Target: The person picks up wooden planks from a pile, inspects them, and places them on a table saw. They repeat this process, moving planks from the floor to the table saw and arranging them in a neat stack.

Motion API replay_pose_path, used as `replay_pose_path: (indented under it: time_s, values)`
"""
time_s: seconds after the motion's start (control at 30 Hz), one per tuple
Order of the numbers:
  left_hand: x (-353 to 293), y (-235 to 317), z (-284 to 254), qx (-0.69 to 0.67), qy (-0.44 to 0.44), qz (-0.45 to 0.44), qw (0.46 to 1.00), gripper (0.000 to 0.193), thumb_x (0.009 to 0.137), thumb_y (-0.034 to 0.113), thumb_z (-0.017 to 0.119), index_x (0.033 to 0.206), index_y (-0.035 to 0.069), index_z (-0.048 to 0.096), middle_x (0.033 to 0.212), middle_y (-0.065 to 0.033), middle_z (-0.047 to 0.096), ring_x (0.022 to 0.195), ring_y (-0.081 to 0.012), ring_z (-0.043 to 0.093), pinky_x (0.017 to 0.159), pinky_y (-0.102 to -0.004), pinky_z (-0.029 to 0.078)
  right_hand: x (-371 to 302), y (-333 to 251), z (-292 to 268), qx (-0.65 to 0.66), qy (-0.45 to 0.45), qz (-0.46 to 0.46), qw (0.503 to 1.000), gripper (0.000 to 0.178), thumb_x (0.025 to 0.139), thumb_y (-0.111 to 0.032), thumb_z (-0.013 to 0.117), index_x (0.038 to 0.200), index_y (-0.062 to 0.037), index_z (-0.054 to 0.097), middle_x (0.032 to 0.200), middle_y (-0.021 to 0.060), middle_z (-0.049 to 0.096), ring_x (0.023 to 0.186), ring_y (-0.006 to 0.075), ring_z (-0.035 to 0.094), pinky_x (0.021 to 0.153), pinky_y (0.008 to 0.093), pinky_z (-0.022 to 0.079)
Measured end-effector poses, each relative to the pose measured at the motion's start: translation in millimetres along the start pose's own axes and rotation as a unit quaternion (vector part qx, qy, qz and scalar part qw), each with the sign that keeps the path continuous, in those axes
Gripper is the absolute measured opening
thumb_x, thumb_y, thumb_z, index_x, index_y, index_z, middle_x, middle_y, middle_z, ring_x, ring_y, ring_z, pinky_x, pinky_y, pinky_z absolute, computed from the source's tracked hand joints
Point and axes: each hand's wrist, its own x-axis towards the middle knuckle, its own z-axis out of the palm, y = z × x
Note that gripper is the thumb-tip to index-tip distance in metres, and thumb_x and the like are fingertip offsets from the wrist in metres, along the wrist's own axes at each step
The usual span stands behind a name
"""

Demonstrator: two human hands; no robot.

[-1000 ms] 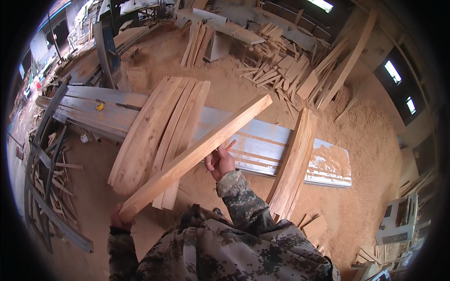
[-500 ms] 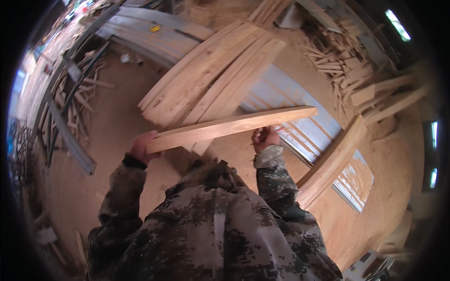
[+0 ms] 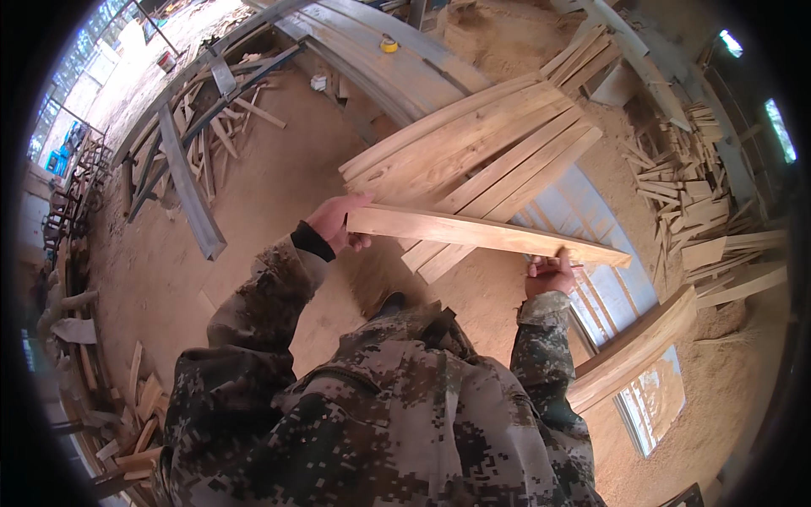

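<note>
A long, pale wooden board [image 3: 473, 232] spans the space in front of me, held off the ground. My left hand [image 3: 336, 223] is closed round its left end, the thumb side at the top edge. Close to the right end, my right hand [image 3: 549, 275] has its fingers curled against the lower edge, one fingertip over the board's face. A thin reddish stick pokes out from that hand; its kind is too small to tell. Just beyond the board lies a stack of wider planks [image 3: 460, 152], partly covered by it.
A metal bench [image 3: 422, 72] bearing a yellow tape measure [image 3: 389, 44] extends behind the planks. Right of me are a grey metal sheet [image 3: 583, 198] and a thick timber [image 3: 634, 351]. Scrap wood [image 3: 684, 186] is heaped far right; a steel beam [image 3: 190, 186] juts out at left.
My view has swung left, so the surroundings appear shifted right. The board's right end has dipped relative to its left end. Both hands stay on it.
</note>
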Motion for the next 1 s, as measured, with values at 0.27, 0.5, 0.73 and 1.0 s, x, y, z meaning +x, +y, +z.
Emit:
replay_pose_path:
  time_s: [0.27, 0.5, 0.73, 1.0]
  values:
    - [42.3, 64.8, 30.2, -0.316, 0.066, 0.188, 0.928, 0.065, 0.1, 0.05, 0.049, 0.139, -0.002, 0.039, 0.134, -0.0259, 0.051, 0.129, -0.0406, 0.045, 0.111, -0.0464, 0.035, -24.2, -3.8, 83.6, 0.03, -0.101, -0.009, 0.994, 0.019, 0.084, -0.023, 0.073, 0.094, -0.0126, 0.06, 0.072, -0.0012, 0.058, 0.054, 0.0138, 0.048, 0.044, 0.0276, 0.034]
    - [105.7, 31.3, 174.3, -0.197, -0.096, 0.223, 0.95, 0.043, 0.099, 0.029, 0.056, 0.126, -0.005, 0.05, 0.131, -0.022, 0.054, 0.126, -0.0367, 0.05, 0.112, -0.0514, 0.035, -75.8, 5.4, 179.7, -0.03, -0.112, -0.065, 0.991, 0.017, 0.086, -0.024, 0.072, 0.087, -0.0139, 0.059, 0.067, -0.003, 0.052, 0.053, 0.0116, 0.042, 0.049, 0.028, 0.033]
    - [90.5, 81.5, 144.3, -0.201, -0.095, 0.249, 0.943, 0.035, 0.096, 0.026, 0.061, 0.115, -0.002, 0.056, 0.12, -0.0201, 0.06, 0.121, -0.0356, 0.053, 0.11, -0.0534, 0.038, -91.4, -49.0, 136.4, 0.037, -0.106, -0.196, 0.974, 0.013, 0.086, -0.018, 0.069, 0.088, -0.0107, 0.059, 0.067, -0.0025, 0.054, 0.055, 0.0118, 0.05, 0.046, 0.0261, 0.037]
    - [92.3, 131.2, 115.5, -0.148, -0.055, 0.286, 0.945, 0.04, 0.095, 0.023, 0.063, 0.126, -0.002, 0.052, 0.124, -0.0208, 0.059, 0.122, -0.0349, 0.053, 0.108, -0.0549, 0.039, -91.4, -82.3, 77.1, 0.098, -0.173, -0.201, 0.959, 0.029, 0.092, -0.035, 0.059, 0.103, -0.008, 0.059, 0.088, 0.0047, 0.066, 0.07, 0.0203, 0.064, 0.048, 0.0273, 0.038]
